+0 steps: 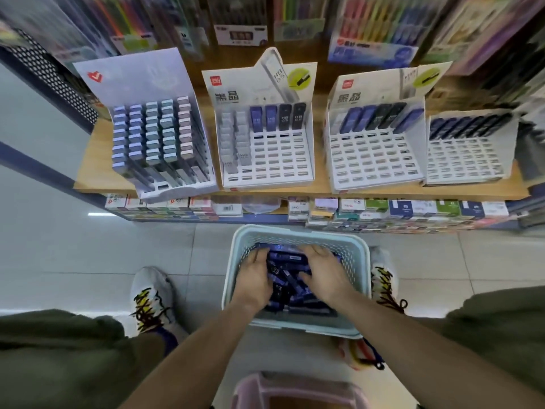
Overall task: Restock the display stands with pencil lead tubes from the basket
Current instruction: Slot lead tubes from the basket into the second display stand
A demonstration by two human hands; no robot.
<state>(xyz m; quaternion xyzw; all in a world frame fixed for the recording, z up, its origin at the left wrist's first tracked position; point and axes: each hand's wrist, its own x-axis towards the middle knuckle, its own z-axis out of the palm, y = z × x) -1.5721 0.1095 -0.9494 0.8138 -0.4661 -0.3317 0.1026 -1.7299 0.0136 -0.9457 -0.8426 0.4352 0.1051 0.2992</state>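
Head view | left hand (254,271) and right hand (322,268) — apart, fingers spread on dark-blue plastic lead tubes (290,278) | pale-blue perforated basket (298,233) — grip uncertain | white slotted display stands (267,156) lie ahead.

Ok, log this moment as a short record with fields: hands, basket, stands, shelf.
left hand: left hand in the basket, fingers curled among the tubes; grip unclear
right hand: right hand in the basket, spread over the tubes
basket: pale basket on the floor between the feet
tubes: dark blue lead tubes piled loose inside
stands: four stands on the wooden shelf; leftmost stand nearly full, other three mostly empty slots
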